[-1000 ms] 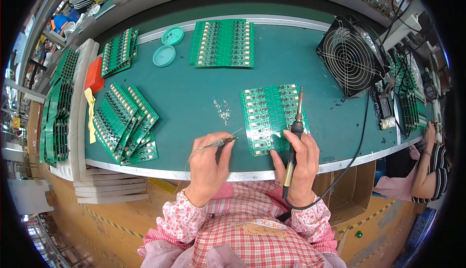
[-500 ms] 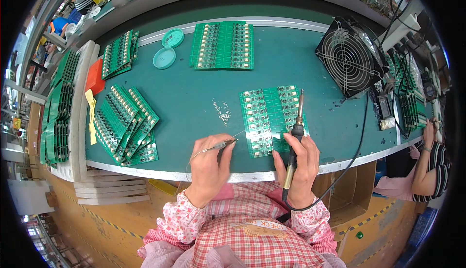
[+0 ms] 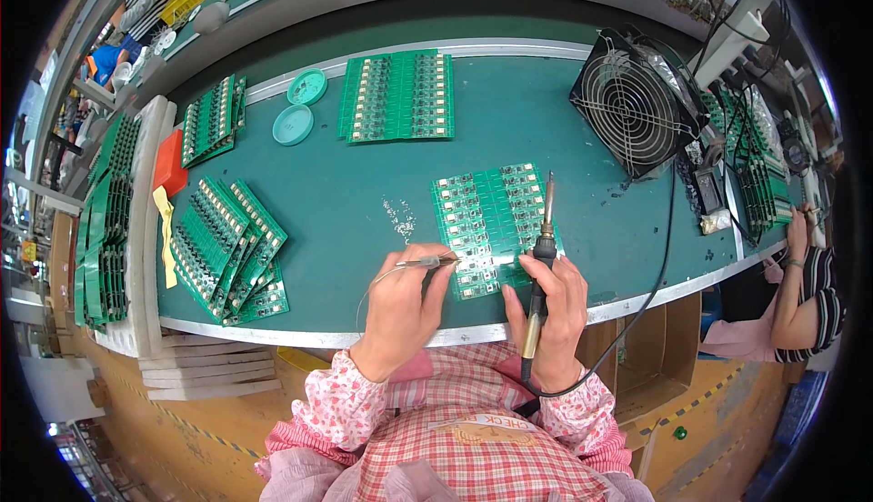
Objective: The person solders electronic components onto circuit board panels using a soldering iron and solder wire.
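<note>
A green circuit board panel (image 3: pixel 496 220) with rows of small components lies on the bench in front of me. My left hand (image 3: pixel 405 306) pinches a slim pointed tool that looks like tweezers (image 3: pixel 426 263), its tip at the panel's left edge. A thin wire loops back from that hand. In my right hand (image 3: pixel 556 306) is a soldering iron (image 3: pixel 538 293), gripped at its dark collar; its metal tip points away from me over the panel's right side. Tiny pale parts (image 3: pixel 400 218) are scattered left of the panel.
More panels stand in a stack (image 3: pixel 232 247) at left and another (image 3: pixel 397 97) at the back. Two turquoise dishes (image 3: pixel 293 125) sit behind. A black fan (image 3: pixel 632 106) stands back right, the iron's cord (image 3: pixel 668 229) running near it. Another person's arm (image 3: pixel 796 306) is far right.
My left hand has moved right, bringing the tool's tip to the panel's left edge. The right hand still holds the soldering iron much as before. The whole view has shifted slightly.
</note>
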A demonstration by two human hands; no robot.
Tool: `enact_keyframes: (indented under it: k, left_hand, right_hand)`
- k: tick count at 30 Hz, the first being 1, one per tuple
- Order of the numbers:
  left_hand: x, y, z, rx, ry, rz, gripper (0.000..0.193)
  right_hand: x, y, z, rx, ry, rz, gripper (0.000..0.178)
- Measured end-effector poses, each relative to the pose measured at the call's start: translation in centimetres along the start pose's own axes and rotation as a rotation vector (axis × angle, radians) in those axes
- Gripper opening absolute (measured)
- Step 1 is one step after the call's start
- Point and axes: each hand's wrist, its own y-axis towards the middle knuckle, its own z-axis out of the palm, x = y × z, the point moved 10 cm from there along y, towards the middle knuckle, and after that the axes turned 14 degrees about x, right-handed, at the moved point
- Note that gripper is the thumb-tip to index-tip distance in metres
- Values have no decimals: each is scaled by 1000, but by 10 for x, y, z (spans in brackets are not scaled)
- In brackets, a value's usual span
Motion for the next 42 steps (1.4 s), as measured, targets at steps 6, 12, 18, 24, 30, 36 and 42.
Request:
enact_keyframes:
  k: [6,12,18,24,30,36,42]
  left_hand:
    - [-2,2,4,34,32,-2,8]
    - [-2,1,5,44,45,-9,10]
    - [-5,1,5,21,83,24,11]
    - [-7,2,6,29,102,31,11]
    - [-7,2,6,21,108,42,11]
    - [-7,4,6,36,99,43,13]
    - [-8,3,4,20,97,51,12]
  right_hand:
    - [-1,0,0,20,3,9,50]
    - [0,0,-1,13,24,0,50]
    - [-1,0,0,21,26,-3,49]
    - [-2,-1,0,14,28,2,50]
    - [-1,0,-1,16,47,-3,48]
    - [-6,-11,-17,-70,348,-51,27]
    - [-18,-24,-14,-147,736,-120,16]
